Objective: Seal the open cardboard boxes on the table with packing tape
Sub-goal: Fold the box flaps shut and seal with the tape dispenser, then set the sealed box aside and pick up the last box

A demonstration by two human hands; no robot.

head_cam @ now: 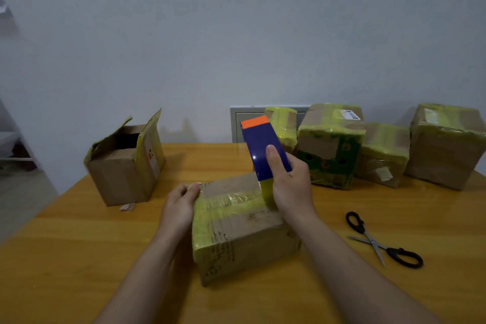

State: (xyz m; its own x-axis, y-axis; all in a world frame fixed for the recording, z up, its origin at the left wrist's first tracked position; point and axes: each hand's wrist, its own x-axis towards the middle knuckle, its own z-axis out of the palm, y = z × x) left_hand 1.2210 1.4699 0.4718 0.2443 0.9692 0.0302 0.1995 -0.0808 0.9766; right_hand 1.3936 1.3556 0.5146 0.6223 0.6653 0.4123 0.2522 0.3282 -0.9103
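Note:
A closed cardboard box (244, 229) lies in front of me on the wooden table (79, 244), with a strip of yellow tape (231, 201) running across its top and down its left side. My right hand (292, 184) grips a blue tape dispenser with an orange tip (263, 150), its lower end pressed on the right end of the strip. My left hand (180, 208) presses against the box's left upper edge, fingers curled. An open cardboard box (123, 166) with raised flaps stands at the far left.
Several boxes wrapped in yellow tape (331, 144) stand along the wall at the back right. Black-handled scissors (381, 242) lie open on the table to the right of my right forearm. A scrap of paper (127, 207) lies by the open box.

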